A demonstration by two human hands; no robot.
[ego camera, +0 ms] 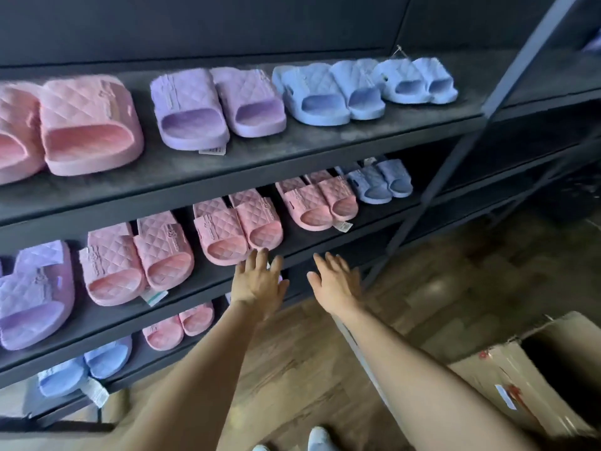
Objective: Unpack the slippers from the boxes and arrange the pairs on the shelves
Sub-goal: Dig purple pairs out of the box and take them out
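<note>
A dark metal rack with a slanted brace (455, 164) stands against a dark wall (227, 24) over a wooden floor (455, 288). The top shelf (292, 151) carries a big pink pair (81, 125), a lilac pair (214, 109) and two blue pairs (328, 92). The middle shelf (312, 240) holds pink pairs in a row, with a far blue pair (380, 183) at the end. On the bottom shelf (146, 362) sit a small pink pair (177, 327) and a low blue pair (84, 362).

The left hand (260, 281) reaches to the middle shelf's front edge, its fingers (257, 258) straight and spread, holding nothing, tips at the toe of the nearest pink pair (237, 226); I cannot tell if they touch. The right hand (338, 281) hangs just beside it, likewise flat and empty, over a bare stretch of that edge. An open cardboard box (487, 369) stands on the floor to the right, with bare floor between it and the rack.
</note>
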